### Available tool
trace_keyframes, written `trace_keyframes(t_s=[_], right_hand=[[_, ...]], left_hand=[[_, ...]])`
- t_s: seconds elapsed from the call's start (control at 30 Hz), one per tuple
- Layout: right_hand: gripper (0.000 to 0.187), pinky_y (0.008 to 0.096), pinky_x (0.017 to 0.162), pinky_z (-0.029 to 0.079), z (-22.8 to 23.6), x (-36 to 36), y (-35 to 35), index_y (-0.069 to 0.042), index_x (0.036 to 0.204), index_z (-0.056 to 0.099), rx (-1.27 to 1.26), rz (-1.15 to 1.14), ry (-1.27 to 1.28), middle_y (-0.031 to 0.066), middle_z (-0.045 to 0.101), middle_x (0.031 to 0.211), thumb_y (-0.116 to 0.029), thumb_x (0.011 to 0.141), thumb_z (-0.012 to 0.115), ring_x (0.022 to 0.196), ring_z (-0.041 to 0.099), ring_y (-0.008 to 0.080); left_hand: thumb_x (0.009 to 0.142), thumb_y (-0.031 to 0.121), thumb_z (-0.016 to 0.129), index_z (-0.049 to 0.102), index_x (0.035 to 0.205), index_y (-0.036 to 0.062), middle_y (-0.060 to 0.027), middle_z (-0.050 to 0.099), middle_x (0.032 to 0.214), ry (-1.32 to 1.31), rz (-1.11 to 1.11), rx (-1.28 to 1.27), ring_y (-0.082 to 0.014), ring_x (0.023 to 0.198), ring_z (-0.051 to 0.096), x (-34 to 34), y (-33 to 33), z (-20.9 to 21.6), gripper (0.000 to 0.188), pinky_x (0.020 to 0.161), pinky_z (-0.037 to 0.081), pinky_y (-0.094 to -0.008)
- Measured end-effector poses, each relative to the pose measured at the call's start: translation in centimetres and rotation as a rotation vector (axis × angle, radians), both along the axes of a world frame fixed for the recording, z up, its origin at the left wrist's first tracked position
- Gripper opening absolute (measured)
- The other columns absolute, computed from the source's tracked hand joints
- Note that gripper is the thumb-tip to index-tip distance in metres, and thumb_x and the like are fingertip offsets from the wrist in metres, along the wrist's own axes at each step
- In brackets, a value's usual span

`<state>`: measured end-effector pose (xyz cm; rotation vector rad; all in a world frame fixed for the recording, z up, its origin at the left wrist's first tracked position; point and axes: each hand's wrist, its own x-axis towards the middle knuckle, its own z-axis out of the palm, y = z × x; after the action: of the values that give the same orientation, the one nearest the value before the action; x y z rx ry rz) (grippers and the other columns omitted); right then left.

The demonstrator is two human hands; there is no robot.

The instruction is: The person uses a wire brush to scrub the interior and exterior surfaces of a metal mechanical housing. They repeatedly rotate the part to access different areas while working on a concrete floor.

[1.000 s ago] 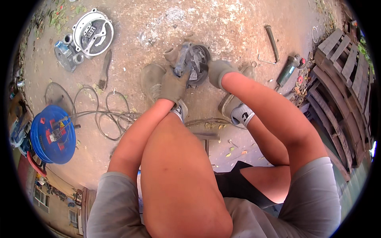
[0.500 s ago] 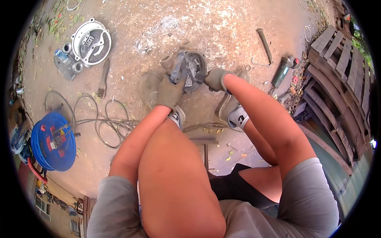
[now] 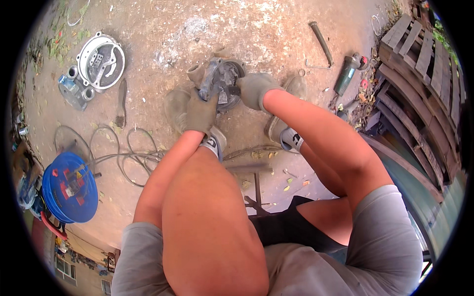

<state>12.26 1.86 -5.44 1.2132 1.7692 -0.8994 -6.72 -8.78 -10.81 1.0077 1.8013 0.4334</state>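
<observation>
On the ground between my shoes sits a round grey metal housing (image 3: 228, 73) with a pipe stub (image 3: 195, 74) on its left and a rough, dirty inside. My left hand (image 3: 199, 112), in a dull olive work glove, is closed on the housing's near left edge. My right hand (image 3: 258, 91), gloved alike, is closed at the right rim. From its fingers a short dark flat-bladed tool (image 3: 233, 91) reaches over the opening; its handle is hidden in the glove, and the exact kind is unclear.
At left lie a white-rimmed round cover (image 3: 101, 61), a blue-grey metal part (image 3: 72, 92), a brush (image 3: 121, 103), looped cable (image 3: 140, 153) and a blue disc-shaped reel (image 3: 70, 187). At right are a hammer (image 3: 321, 42), an angle grinder (image 3: 347, 74) and stacked wooden pallets (image 3: 419, 59).
My right hand has moved left and inward, carrying the flat-bladed tool farther over the housing's opening. My left hand keeps its hold. The whole view has shifted a little.
</observation>
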Motion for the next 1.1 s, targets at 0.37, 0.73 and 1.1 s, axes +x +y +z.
trace_keyframes(t_s=[0.37, 0.73, 1.1], right_hand=[[0.035, 0.0474, 0.101, 0.061, 1.7, -0.8, 1.1, -0.010, 0.125, 0.082, -0.063, -0.036, -0.069, 0.0163, 0.080, 0.128, -0.014, 0.094, 0.065, 0.120, 0.076, 0.0376], [0.031, 0.0497, 0.097, 0.064, -0.4, 0.3, 1.0, -0.010, 0.123, 0.084, -0.017, -0.051, -0.082, 0.0167, 0.081, 0.128, -0.013, 0.098, 0.067, 0.118, 0.079, 0.0377], [0.035, 0.0475, 0.102, 0.061, 0.6, -0.1, 0.3, -0.010, 0.125, 0.083, -0.128, -0.099, -0.098, 0.0173, 0.079, 0.130, -0.015, 0.097, 0.063, 0.123, 0.076, 0.0363]], left_hand=[[0.097, 0.044, 0.080, 0.065, 0.121, -0.0061, -0.0333, 0.076, 0.113, -0.034, 0.035, 0.006, -0.0515, 0.108, 0.073, 0.0, 0.3, -0.2, 0.058, 0.094, 0.056, -0.0537], [0.096, 0.042, 0.081, 0.065, 0.121, -0.0060, -0.0327, 0.077, 0.111, -0.057, 0.055, 0.035, -0.0512, 0.105, 0.074, 0.4, 0.7, 0.4, 0.057, 0.092, 0.057, -0.0524], [0.098, 0.044, 0.078, 0.063, 0.125, -0.0072, -0.0335, 0.076, 0.112, -0.072, 0.041, 0.031, -0.0521, 0.108, 0.073, 0.2, 0.0, -0.4, 0.060, 0.095, 0.055, -0.0538]])
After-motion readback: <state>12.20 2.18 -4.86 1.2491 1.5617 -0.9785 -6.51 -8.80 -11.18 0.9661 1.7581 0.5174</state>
